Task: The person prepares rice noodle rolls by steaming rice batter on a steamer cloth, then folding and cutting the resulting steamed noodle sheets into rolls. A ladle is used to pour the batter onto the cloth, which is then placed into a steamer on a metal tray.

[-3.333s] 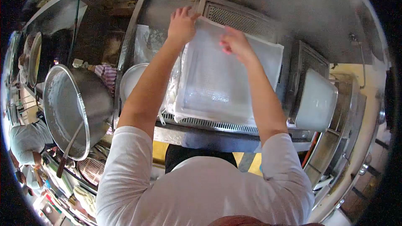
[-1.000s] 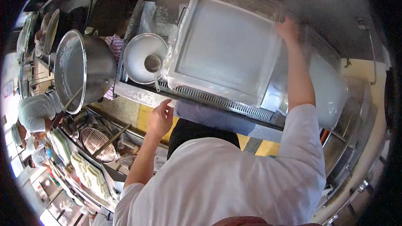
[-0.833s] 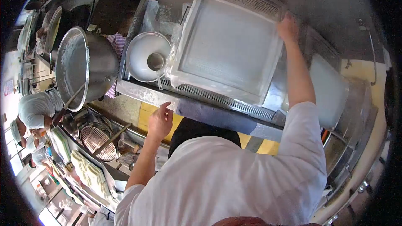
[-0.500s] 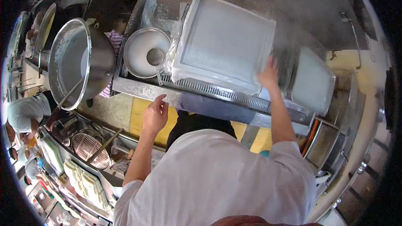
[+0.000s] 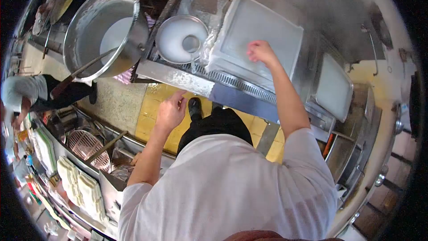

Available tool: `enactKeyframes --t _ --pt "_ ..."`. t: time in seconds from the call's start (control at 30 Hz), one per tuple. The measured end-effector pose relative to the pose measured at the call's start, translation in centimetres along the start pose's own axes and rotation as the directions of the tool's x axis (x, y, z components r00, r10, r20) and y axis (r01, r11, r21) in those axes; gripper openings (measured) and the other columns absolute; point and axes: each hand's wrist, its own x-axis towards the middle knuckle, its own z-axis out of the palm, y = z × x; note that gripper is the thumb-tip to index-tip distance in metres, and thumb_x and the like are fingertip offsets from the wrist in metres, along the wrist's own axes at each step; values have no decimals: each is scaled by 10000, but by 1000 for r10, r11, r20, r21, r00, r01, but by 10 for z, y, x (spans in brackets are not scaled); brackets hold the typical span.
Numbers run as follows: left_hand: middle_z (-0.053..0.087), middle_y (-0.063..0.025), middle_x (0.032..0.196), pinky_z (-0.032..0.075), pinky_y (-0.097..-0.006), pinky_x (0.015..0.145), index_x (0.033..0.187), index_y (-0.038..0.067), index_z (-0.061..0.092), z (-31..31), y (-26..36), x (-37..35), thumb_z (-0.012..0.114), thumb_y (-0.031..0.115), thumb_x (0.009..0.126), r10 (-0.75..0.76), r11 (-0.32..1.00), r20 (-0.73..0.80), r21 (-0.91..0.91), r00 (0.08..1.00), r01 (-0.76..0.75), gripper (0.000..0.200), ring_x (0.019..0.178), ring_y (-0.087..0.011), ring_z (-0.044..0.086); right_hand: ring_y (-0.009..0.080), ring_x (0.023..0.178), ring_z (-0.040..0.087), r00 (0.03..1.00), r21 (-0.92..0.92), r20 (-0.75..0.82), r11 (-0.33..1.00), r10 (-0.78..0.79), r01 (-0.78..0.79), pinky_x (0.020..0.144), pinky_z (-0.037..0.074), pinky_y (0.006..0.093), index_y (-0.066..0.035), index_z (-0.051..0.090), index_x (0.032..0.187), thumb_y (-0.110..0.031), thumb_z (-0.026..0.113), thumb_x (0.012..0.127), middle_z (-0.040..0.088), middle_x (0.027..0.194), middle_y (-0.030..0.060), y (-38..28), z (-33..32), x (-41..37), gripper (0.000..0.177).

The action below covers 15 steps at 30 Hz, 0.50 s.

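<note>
My left hand (image 5: 171, 112) hangs in front of the steel counter edge, fingers apart and slightly bent, holding nothing. My right hand (image 5: 262, 52) is over the large white-covered tray (image 5: 267, 22), its fingers curled together; whether anything small is inside them is hidden. Left of the tray sits a round pan (image 5: 171, 35) of white liquid, with a metal ladle (image 5: 191, 43) resting in it. A second tray (image 5: 332, 87) with a pale surface lies to the right of my right arm.
At the left stands a big steel pot (image 5: 129, 47) with a long-handled paddle (image 5: 84, 68) in it. Another person (image 5: 26, 90) is at the far left. Below are a slotted round basket (image 5: 89, 148) and stacked white cloths (image 5: 80, 183). Steam hangs over the stove.
My right hand has moved left from the tray's right edge to over its middle, and its fingers have curled. The view has shifted, showing more of the pot and the floor.
</note>
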Motion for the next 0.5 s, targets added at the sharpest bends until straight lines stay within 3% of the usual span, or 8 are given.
enactKeyframes --t 0.13,0.2,0.33,0.4,0.47,0.5 --pt "716 -163 874 555 -426 667 1145 64 669 -8 -4 -26 663 110 892 -48 998 -32 45 998 50 257 743 -341 689 124 527 556 971 -2 230 998 68 -69 450 436 289 -31 665 1102 -143 611 903 654 766 60 -22 50 32 234" --pt "714 -160 866 555 -420 669 1133 57 674 -8 -4 -38 666 105 888 -103 994 -61 18 993 104 251 745 -330 688 108 465 495 941 -96 319 992 112 -85 401 379 304 -38 681 950 -159 635 887 622 701 40 -28 59 42 144" --pt "713 -155 860 557 -411 674 1127 51 675 0 -3 -56 668 104 886 -170 985 -91 -17 981 169 247 749 -320 692 96 455 484 942 -144 323 989 86 -41 395 366 314 -60 681 861 -163 634 881 582 627 21 -16 35 31 115" --pt "713 -157 863 561 -411 687 1135 55 673 6 0 -57 663 108 888 -217 976 -93 -33 972 215 253 758 -317 694 96 408 425 959 -280 257 959 119 -44 382 311 299 -76 685 803 -196 665 882 580 611 18 7 6 20 145" --pt "716 -159 862 563 -414 689 1138 58 675 12 0 -53 657 111 892 -198 980 -87 -23 976 196 252 756 -317 697 146 407 486 971 -489 215 872 108 12 395 368 340 -66 677 733 -219 635 872 605 598 66 41 -34 8 211" --pt "718 -161 860 564 -416 691 1140 61 678 14 2 -49 650 114 896 -188 982 -78 -14 979 187 252 753 -318 699 177 421 521 969 -678 248 716 9 167 413 403 360 -52 683 732 -235 612 871 626 614 94 77 -61 11 241"
